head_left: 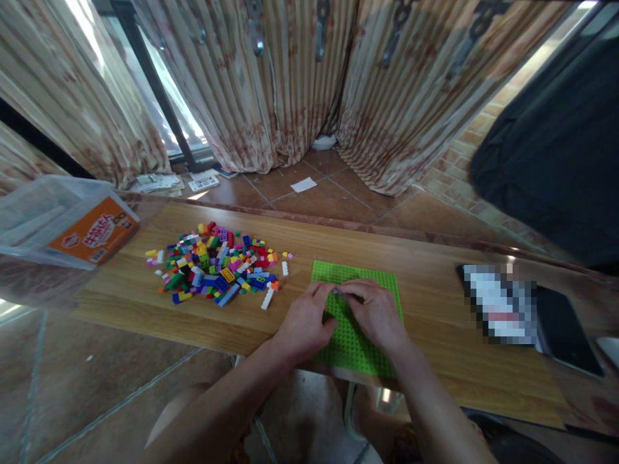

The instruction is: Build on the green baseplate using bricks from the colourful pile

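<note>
A green studded baseplate [355,354] lies on the wooden table, under both hands. My right hand [376,314] bends over its upper part, and its fingertips pinch a small bluish-grey toy brick [335,291]. From the other side my left hand [304,322] comes in with fingers curled, its fingertips close to the same brick. Whether the left fingers grip anything is hidden. A heap of mixed toy bricks [227,274] spreads to the left of the baseplate, with a white brick [267,298] at its near right edge.
A clear plastic box [58,193] with an orange label stands at the table's left end. Toward the right lie a pixelated object [500,306] and a dark tablet-like slab [568,328]. Curtains [300,84] hang beyond the wooden table [425,283].
</note>
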Demonstrator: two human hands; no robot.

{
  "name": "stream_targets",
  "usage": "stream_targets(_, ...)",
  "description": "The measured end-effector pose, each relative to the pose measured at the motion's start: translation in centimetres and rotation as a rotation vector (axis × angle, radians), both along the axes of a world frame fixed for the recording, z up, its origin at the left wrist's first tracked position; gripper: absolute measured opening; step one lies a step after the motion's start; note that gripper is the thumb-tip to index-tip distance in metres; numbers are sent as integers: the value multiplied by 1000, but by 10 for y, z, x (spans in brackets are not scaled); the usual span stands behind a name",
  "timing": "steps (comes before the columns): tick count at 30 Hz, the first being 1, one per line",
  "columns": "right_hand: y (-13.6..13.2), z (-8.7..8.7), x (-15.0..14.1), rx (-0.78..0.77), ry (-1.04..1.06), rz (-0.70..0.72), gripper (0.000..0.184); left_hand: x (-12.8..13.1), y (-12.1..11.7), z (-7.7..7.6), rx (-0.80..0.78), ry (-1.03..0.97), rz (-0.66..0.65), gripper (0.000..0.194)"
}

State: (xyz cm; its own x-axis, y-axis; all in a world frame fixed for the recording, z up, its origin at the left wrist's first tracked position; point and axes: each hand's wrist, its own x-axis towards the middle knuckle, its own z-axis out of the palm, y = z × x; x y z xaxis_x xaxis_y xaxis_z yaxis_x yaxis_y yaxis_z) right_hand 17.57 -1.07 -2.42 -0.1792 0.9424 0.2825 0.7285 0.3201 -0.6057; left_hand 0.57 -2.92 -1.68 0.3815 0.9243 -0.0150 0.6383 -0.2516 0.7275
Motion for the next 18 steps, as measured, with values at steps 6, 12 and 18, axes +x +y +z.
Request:
stream_targets(6, 0, 0, -1, 2, -17, -1, 22, 9, -5, -7, 149, 261, -31, 44)
stream_targets(12, 3, 0, 0, -48, 17, -35, 20, 23, -5, 1, 120, 504, -32, 44)
stream_targets(18, 5, -1, 0, -120, 116, -60, 16, 24, -5, 3, 151, 524, -44, 41)
